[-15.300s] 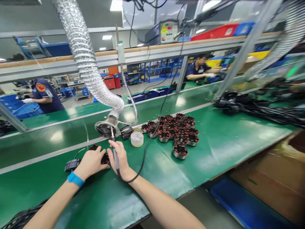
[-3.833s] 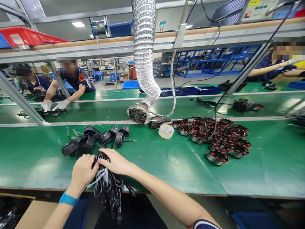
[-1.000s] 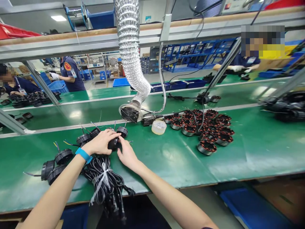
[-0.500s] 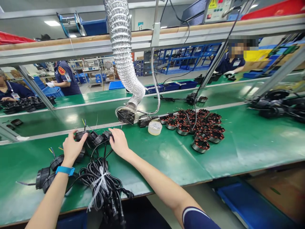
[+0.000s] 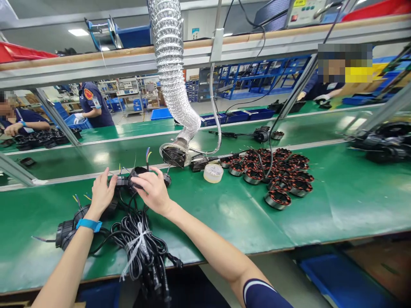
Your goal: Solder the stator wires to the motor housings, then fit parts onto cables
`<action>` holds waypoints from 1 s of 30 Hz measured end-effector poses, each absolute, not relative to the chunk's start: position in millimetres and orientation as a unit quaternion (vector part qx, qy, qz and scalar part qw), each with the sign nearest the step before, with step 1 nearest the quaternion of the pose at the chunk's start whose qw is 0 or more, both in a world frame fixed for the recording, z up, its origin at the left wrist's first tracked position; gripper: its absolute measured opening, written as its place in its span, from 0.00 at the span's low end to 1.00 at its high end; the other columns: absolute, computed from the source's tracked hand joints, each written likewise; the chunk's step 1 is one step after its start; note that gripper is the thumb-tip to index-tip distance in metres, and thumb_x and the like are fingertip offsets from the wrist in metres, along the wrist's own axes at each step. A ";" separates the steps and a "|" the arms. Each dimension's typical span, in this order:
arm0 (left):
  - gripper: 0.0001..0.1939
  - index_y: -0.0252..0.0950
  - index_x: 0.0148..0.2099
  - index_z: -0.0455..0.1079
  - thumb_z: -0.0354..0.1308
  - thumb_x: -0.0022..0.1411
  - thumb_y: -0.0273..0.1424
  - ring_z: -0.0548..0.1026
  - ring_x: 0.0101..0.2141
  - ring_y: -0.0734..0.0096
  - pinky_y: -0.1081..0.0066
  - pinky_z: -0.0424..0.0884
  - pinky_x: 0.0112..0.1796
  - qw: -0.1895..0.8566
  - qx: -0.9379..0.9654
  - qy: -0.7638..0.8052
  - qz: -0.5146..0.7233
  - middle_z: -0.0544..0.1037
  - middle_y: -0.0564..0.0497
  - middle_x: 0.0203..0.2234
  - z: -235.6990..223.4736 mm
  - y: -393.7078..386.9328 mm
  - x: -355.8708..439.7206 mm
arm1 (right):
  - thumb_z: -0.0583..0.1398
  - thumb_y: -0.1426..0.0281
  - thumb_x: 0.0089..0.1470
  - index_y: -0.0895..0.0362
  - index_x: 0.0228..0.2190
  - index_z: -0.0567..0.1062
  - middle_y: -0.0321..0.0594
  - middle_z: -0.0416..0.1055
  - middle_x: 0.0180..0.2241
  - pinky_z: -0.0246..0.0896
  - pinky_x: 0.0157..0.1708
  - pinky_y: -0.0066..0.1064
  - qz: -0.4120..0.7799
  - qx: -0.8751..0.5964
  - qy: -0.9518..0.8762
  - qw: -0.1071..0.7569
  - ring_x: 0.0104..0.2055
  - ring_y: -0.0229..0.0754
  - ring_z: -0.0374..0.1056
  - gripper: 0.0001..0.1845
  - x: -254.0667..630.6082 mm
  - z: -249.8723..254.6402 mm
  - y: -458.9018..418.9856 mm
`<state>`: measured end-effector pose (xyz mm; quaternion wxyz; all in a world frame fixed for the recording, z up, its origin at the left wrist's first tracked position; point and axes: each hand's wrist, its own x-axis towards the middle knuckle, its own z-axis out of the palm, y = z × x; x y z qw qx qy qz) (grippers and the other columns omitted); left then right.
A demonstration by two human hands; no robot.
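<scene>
Black round housings (image 5: 65, 233), several: on the green bench (image 5: 224, 218), left of centre. Exact count impossible; arm, hands and cables cover some.

Flat housing (image 5: 121, 182), one: between the hands, wire ends rising behind it.

Wide housing (image 5: 138, 172), one: just right of it, tilted, lower side masked by fingers. Coloured wire ends (image 5: 148, 155) stand above the right hand; their root is hidden.

Left hand (image 5: 103, 192), with blue wristband (image 5: 89, 225): thumb apart from the fingers, beside the flat housing; whether it pinches cannot be told.

Right hand (image 5: 154, 191): fingers loosely spread and bent, tips at the wide housing; firmness of hold cannot be told. Another housing (image 5: 167, 179) shows partly beyond the knuckles.

Black cable bundle (image 5: 149, 246), bound with a pale tie (image 5: 138, 244): lies nearer the bench edge and hangs over it, lower ends blending into dark clothing.

Copper-wound stators (image 5: 278, 199), one cluster: right of the tape roll (image 5: 213, 173); overlapping, rear ones hard to separate, a dark lead (image 5: 271, 158) crossing them.

Round fan (image 5: 174, 155), on a foil duct (image 5: 170, 72) cut off above.

Co-worker (image 5: 94, 105), across the bench: head hidden by the shelf rail (image 5: 128, 60).

Control unit (image 5: 305, 13): top cropped, markings illegible.
</scene>
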<state>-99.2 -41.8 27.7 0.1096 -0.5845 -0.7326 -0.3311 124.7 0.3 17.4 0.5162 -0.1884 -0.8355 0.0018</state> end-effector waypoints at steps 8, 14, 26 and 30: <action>0.17 0.37 0.37 0.73 0.50 0.64 0.43 0.74 0.38 0.53 0.60 0.68 0.39 0.164 -0.667 -0.709 -0.161 0.77 0.43 0.34 49.0 -104.2 -90.8 | 0.52 0.73 0.66 0.55 0.55 0.68 0.40 0.72 0.53 0.41 0.67 0.43 0.027 -0.109 -0.858 0.502 0.57 0.39 0.64 0.17 116.8 46.6 -5.3; 0.20 0.34 0.46 0.71 0.51 0.63 0.45 0.75 0.39 0.50 0.58 0.65 0.40 0.183 -0.637 -0.748 -0.028 0.78 0.42 0.35 19.9 -117.1 -94.5 | 0.49 0.76 0.66 0.56 0.56 0.66 0.42 0.68 0.57 0.45 0.67 0.38 0.072 -0.050 -0.885 0.457 0.62 0.35 0.59 0.19 90.9 61.5 -6.1; 0.20 0.29 0.48 0.70 0.41 0.64 0.32 0.73 0.48 0.47 0.54 0.66 0.46 0.260 -0.677 -0.689 -0.011 0.72 0.32 0.51 -3.8 -114.3 -109.3 | 0.52 0.79 0.63 0.61 0.54 0.67 0.42 0.66 0.57 0.45 0.65 0.40 0.008 -0.084 -0.945 0.316 0.60 0.41 0.59 0.18 -22.9 30.6 13.7; 0.24 0.39 0.54 0.64 0.40 0.61 0.41 0.71 0.49 0.41 0.48 0.68 0.41 0.157 -0.641 -0.745 -0.096 0.72 0.38 0.52 -6.5 -90.8 -124.5 | 0.53 0.72 0.64 0.58 0.57 0.64 0.42 0.65 0.56 0.50 0.62 0.39 -0.023 -0.172 -0.931 0.322 0.58 0.44 0.60 0.20 -25.1 12.6 21.3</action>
